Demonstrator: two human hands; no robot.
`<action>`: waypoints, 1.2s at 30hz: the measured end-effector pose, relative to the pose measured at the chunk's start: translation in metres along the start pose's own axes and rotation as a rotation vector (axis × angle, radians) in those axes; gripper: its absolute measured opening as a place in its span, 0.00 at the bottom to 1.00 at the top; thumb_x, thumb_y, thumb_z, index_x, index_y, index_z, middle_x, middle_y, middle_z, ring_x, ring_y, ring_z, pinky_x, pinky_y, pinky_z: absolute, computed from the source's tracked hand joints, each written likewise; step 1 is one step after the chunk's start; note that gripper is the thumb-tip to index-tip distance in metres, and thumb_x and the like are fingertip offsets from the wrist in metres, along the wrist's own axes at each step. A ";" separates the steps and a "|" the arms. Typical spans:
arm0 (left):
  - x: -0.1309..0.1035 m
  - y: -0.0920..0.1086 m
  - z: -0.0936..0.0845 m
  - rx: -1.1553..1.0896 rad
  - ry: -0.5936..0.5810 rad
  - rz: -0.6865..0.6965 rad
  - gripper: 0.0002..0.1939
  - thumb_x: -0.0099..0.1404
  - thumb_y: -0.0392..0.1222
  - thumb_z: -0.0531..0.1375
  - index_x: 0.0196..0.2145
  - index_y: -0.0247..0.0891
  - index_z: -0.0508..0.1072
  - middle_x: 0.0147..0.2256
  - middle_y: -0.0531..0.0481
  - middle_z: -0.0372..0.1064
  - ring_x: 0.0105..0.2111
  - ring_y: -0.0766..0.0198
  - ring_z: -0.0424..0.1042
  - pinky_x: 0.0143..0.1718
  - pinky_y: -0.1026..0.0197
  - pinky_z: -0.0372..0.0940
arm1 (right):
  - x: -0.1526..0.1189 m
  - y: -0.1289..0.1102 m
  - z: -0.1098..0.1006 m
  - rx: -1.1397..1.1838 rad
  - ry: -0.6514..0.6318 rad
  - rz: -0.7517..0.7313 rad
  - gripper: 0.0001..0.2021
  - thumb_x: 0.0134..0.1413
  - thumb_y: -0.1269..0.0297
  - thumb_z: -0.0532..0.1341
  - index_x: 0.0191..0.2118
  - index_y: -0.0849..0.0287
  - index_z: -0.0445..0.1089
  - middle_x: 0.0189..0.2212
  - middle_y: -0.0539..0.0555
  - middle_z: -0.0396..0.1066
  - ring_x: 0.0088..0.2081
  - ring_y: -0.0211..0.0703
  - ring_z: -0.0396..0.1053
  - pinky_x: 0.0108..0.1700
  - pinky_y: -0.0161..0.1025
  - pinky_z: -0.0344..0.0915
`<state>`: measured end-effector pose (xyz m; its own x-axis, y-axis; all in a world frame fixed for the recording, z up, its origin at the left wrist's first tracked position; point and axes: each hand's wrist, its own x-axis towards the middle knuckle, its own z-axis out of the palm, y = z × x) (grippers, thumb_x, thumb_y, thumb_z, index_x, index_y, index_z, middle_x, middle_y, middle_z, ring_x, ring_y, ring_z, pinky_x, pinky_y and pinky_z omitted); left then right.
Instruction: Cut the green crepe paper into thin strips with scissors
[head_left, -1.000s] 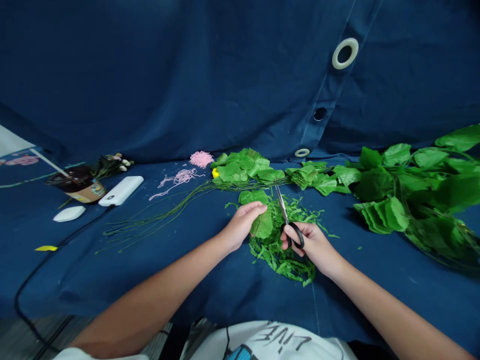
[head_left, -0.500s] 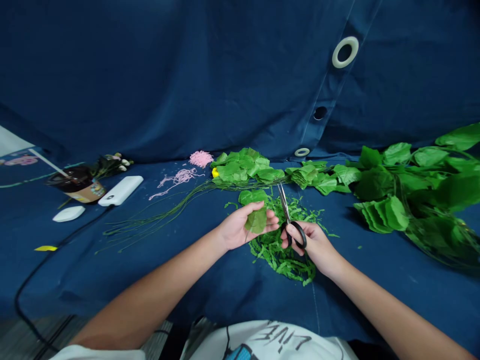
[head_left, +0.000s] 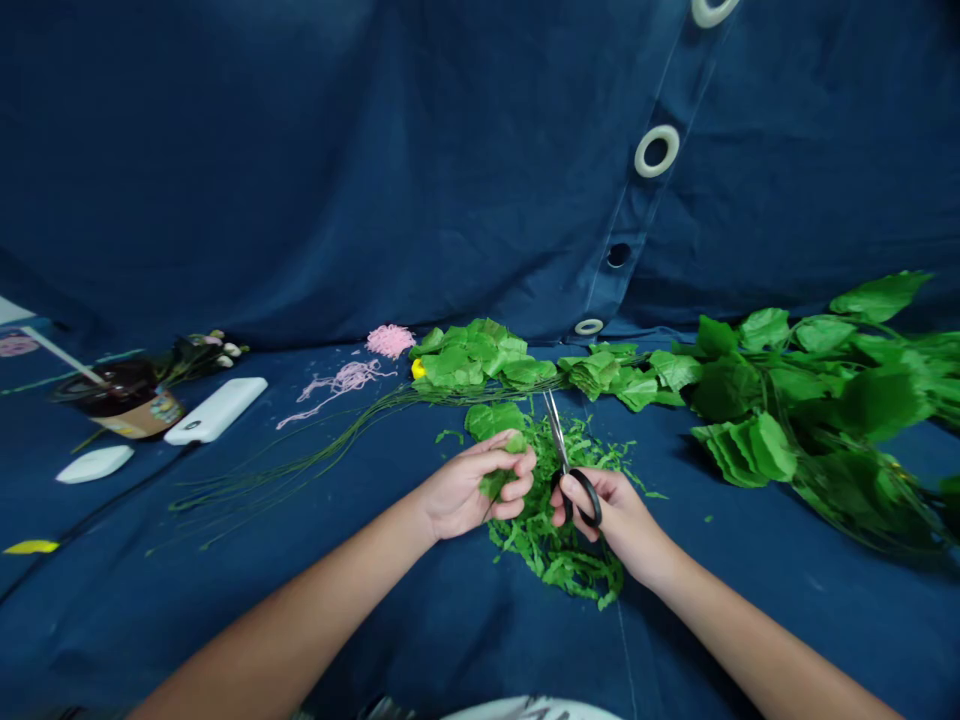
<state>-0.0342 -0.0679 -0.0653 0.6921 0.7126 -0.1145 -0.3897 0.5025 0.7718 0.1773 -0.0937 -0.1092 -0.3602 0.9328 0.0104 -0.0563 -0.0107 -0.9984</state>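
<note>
My left hand [head_left: 472, 487] has its fingers curled round a green leaf [head_left: 495, 483], which shows partly between the thumb and fingers. In my right hand [head_left: 600, 510] is a pair of scissors [head_left: 556, 432] with black handles, its blades pointing up and away from me and apart from the leaf. Beneath both hands lies a heap of shredded green trimmings [head_left: 555, 560]. Just beyond my left hand a loose leaf [head_left: 491, 420] rests on the cloth. Farther back, a stack of cut green leaves [head_left: 476, 352] lies over a bundle of thin green stems [head_left: 330, 443].
Large leafy stems [head_left: 825, 390] spread over the right side. Pink shreds [head_left: 390, 340] lie behind on the left. Farther left are a white power bank [head_left: 217, 410] with a cable, a drink cup [head_left: 135, 400] with a straw, and a white case [head_left: 95, 464]. A blue curtain [head_left: 375, 170] hangs behind.
My left fingers have curled in over the leaf, which earlier lay on the more opened palm. The scissors stay in my right hand. The view has tilted and shifted slightly.
</note>
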 end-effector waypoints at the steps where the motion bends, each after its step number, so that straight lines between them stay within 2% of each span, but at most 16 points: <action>1: 0.000 0.001 0.001 -0.022 -0.006 0.009 0.05 0.64 0.34 0.58 0.31 0.36 0.64 0.30 0.52 0.58 0.22 0.73 0.56 0.18 0.70 0.49 | 0.000 0.000 0.001 0.005 0.002 -0.003 0.21 0.61 0.48 0.61 0.30 0.64 0.74 0.23 0.55 0.75 0.15 0.29 0.55 0.19 0.31 0.48; 4: 0.002 0.001 0.001 -0.003 0.016 0.037 0.08 0.68 0.41 0.53 0.32 0.37 0.62 0.29 0.52 0.55 0.23 0.71 0.52 0.20 0.69 0.46 | 0.002 0.002 0.001 0.018 -0.004 -0.002 0.21 0.61 0.48 0.61 0.30 0.64 0.74 0.22 0.54 0.74 0.15 0.29 0.54 0.18 0.31 0.46; 6: 0.006 -0.003 -0.003 0.096 0.089 0.083 0.11 0.71 0.47 0.49 0.36 0.37 0.64 0.28 0.53 0.55 0.23 0.70 0.50 0.21 0.68 0.45 | 0.003 0.004 0.001 0.031 -0.018 0.002 0.21 0.61 0.48 0.61 0.30 0.64 0.74 0.22 0.54 0.74 0.15 0.29 0.54 0.18 0.31 0.46; 9: 0.013 -0.012 -0.012 0.348 0.198 0.139 0.11 0.70 0.44 0.50 0.43 0.38 0.67 0.28 0.53 0.55 0.24 0.69 0.49 0.23 0.67 0.44 | 0.003 0.005 0.001 0.047 -0.054 0.010 0.21 0.62 0.48 0.60 0.31 0.64 0.75 0.22 0.53 0.74 0.15 0.29 0.54 0.18 0.31 0.45; 12: 0.017 -0.017 -0.020 0.571 0.249 0.209 0.17 0.71 0.46 0.46 0.35 0.34 0.70 0.26 0.53 0.53 0.25 0.68 0.50 0.24 0.66 0.46 | 0.002 0.006 0.001 0.038 -0.078 0.038 0.21 0.61 0.47 0.60 0.31 0.63 0.75 0.23 0.54 0.75 0.14 0.29 0.54 0.18 0.31 0.45; 14: 0.017 -0.018 -0.023 0.634 0.284 0.250 0.19 0.70 0.47 0.46 0.28 0.35 0.67 0.27 0.52 0.54 0.27 0.67 0.52 0.25 0.65 0.48 | 0.001 0.005 0.002 0.022 -0.083 0.063 0.22 0.60 0.46 0.61 0.31 0.63 0.74 0.24 0.54 0.76 0.14 0.29 0.54 0.18 0.31 0.45; 17: 0.016 -0.018 -0.023 0.700 0.319 0.280 0.17 0.69 0.46 0.47 0.26 0.36 0.62 0.26 0.54 0.53 0.26 0.67 0.52 0.26 0.65 0.48 | 0.001 0.005 0.002 0.005 -0.091 0.077 0.22 0.59 0.45 0.61 0.30 0.63 0.74 0.23 0.54 0.75 0.15 0.29 0.54 0.19 0.31 0.47; 20: 0.015 -0.018 -0.020 0.726 0.317 0.282 0.13 0.69 0.46 0.50 0.28 0.37 0.61 0.26 0.55 0.52 0.25 0.68 0.52 0.26 0.66 0.50 | 0.001 0.005 0.002 -0.006 -0.096 0.080 0.22 0.59 0.45 0.61 0.30 0.63 0.74 0.24 0.54 0.75 0.15 0.29 0.55 0.19 0.31 0.47; 23: 0.015 -0.020 -0.016 0.711 0.315 0.281 0.14 0.69 0.51 0.53 0.32 0.38 0.63 0.26 0.56 0.53 0.24 0.70 0.53 0.23 0.67 0.49 | 0.000 0.005 0.001 -0.015 -0.107 0.084 0.22 0.60 0.46 0.60 0.31 0.63 0.74 0.24 0.55 0.75 0.15 0.29 0.55 0.19 0.31 0.47; 27: 0.013 -0.017 -0.012 0.610 0.335 0.173 0.18 0.67 0.58 0.54 0.40 0.40 0.66 0.23 0.58 0.53 0.18 0.72 0.47 0.18 0.68 0.41 | -0.002 0.005 0.001 -0.018 -0.112 0.082 0.21 0.61 0.47 0.60 0.32 0.63 0.74 0.25 0.55 0.75 0.16 0.30 0.55 0.19 0.31 0.48; 29: 0.012 -0.016 -0.012 0.567 0.351 0.113 0.24 0.69 0.62 0.49 0.40 0.38 0.69 0.22 0.57 0.54 0.17 0.72 0.45 0.17 0.67 0.37 | -0.002 0.005 0.001 -0.017 -0.111 0.084 0.21 0.62 0.47 0.60 0.32 0.63 0.74 0.25 0.55 0.75 0.16 0.30 0.55 0.19 0.31 0.49; 32: 0.012 -0.015 -0.014 0.556 0.360 0.066 0.30 0.69 0.63 0.46 0.34 0.33 0.73 0.20 0.55 0.54 0.18 0.72 0.47 0.18 0.67 0.37 | -0.002 0.005 0.001 -0.020 -0.103 0.084 0.21 0.62 0.47 0.60 0.31 0.63 0.74 0.25 0.55 0.75 0.16 0.30 0.55 0.19 0.32 0.48; 34: 0.013 -0.016 -0.015 0.546 0.374 0.075 0.26 0.68 0.59 0.50 0.32 0.33 0.73 0.21 0.55 0.54 0.19 0.72 0.50 0.18 0.68 0.39 | -0.002 0.004 0.000 -0.022 -0.100 0.084 0.21 0.62 0.47 0.60 0.31 0.63 0.74 0.25 0.55 0.75 0.16 0.30 0.55 0.19 0.32 0.48; 36: 0.014 -0.018 -0.015 0.541 0.375 0.127 0.18 0.66 0.53 0.55 0.32 0.34 0.72 0.22 0.56 0.55 0.20 0.71 0.52 0.19 0.68 0.44 | -0.002 0.004 0.000 -0.020 -0.101 0.082 0.21 0.62 0.48 0.60 0.32 0.63 0.74 0.25 0.55 0.76 0.16 0.29 0.55 0.19 0.32 0.47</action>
<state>-0.0268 -0.0592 -0.0902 0.3647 0.9211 -0.1362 -0.0270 0.1567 0.9873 0.1778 -0.0953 -0.1133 -0.4545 0.8883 -0.0664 -0.0045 -0.0768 -0.9970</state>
